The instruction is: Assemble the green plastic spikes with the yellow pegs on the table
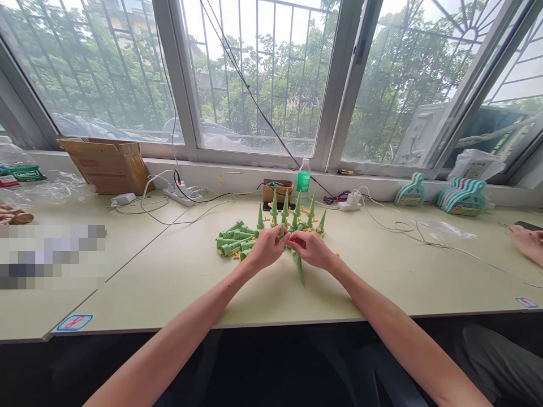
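Note:
My left hand (266, 247) and my right hand (313, 249) meet over the middle of the pale green table (178, 282), fingers pinched together. Between them they hold a green plastic spike (299, 268), whose point hangs down toward me below my right hand. My left fingers pinch at its top end; what small part they hold I cannot make out. A heap of green spikes lying flat (233, 240) is just left of my left hand. Several green spikes stand upright (292, 212) in a row behind my hands, with small yellow pieces among them.
A cardboard box (108, 164) leans at the back left by a power strip (184, 195) and cables. A small brown box (278, 191) and a green-labelled bottle (303, 178) stand by the window sill. Teal holders (462, 196) sit back right. Another person's hand (528, 242) rests at the right edge.

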A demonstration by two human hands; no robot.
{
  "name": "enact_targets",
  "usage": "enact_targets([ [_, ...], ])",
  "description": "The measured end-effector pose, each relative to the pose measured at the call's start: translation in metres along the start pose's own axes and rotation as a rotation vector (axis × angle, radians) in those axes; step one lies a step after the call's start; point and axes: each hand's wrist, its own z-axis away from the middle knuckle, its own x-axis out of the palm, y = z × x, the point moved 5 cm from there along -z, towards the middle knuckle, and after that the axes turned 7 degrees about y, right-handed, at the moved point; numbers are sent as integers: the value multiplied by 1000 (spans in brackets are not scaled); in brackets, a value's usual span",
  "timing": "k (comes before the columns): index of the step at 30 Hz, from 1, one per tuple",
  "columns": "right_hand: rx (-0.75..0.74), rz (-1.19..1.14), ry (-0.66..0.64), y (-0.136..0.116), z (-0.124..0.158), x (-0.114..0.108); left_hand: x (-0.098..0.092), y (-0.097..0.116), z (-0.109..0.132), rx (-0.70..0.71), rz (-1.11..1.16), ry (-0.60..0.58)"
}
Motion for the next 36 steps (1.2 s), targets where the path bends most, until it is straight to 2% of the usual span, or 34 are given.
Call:
enact_targets([
  [36,-25,40,-25,-1,0,0,1,4,1,74,-76,-37],
])
